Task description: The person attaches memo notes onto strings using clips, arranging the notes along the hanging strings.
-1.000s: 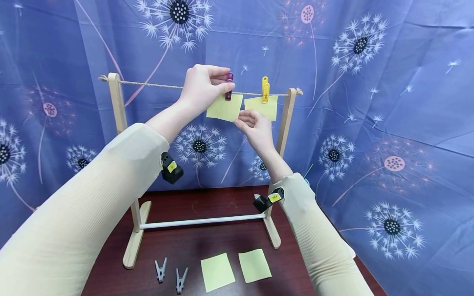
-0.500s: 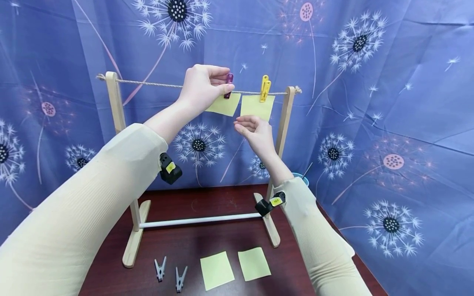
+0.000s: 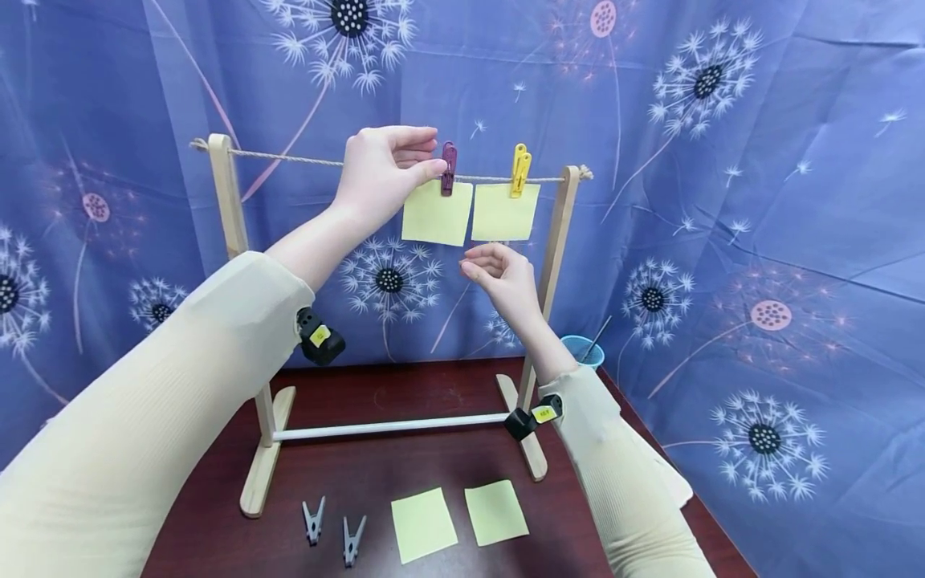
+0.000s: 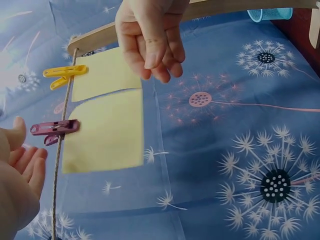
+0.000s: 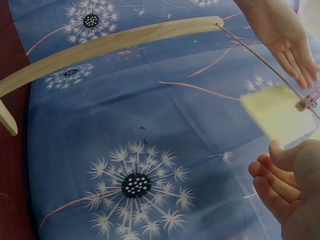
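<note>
Yellow notes (image 3: 437, 218) hang from purple peg (image 3: 448, 170) and yellow peg (image 3: 518, 174) while two loose notes (image 3: 424, 526) lie unpegged, right hand (image 3: 506, 277) slack and empty, left hand (image 3: 383, 164) apparently so too.

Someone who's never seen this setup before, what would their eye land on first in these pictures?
Probably the left paper and right paper, both pale yellow, hung side by side on the rope by a purple clothespin and a yellow clothespin. Next, perhaps, the left hand beside the purple clothespin and the right hand just below the papers. Behind everything spreads a blue curtain printed with large dandelions.
</note>
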Demonstrator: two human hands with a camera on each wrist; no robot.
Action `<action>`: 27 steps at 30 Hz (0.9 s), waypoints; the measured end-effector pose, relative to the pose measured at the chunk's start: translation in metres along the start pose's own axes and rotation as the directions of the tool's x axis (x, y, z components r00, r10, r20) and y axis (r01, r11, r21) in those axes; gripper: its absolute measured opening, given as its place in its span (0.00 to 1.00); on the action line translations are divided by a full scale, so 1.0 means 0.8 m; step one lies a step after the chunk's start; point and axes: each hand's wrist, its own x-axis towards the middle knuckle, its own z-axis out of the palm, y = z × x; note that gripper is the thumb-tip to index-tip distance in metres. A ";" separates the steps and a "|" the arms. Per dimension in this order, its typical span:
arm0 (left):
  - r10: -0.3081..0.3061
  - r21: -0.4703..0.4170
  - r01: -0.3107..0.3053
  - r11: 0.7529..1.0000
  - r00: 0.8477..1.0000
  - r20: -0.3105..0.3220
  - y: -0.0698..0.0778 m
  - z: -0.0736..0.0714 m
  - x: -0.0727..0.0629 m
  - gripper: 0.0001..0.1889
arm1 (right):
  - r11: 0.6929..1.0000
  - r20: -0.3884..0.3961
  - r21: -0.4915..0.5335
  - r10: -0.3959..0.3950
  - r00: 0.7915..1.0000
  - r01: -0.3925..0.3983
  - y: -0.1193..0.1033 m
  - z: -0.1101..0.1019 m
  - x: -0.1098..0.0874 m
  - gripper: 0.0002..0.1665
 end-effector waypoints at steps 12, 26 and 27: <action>0.146 -0.066 -0.148 0.987 0.989 -0.035 -0.045 -0.012 -0.051 0.16 | 0.999 0.060 -0.008 0.037 0.998 -0.036 0.033 0.003 -0.032 0.14; -0.022 -0.057 0.040 0.998 0.957 0.288 -0.134 -0.004 -0.138 0.18 | 0.990 0.045 0.017 0.142 0.989 -0.143 0.096 0.016 -0.097 0.17; -0.042 -0.059 0.063 0.996 0.951 0.306 -0.141 -0.004 -0.146 0.18 | 0.988 0.052 0.014 0.154 0.987 -0.155 0.096 0.015 -0.103 0.16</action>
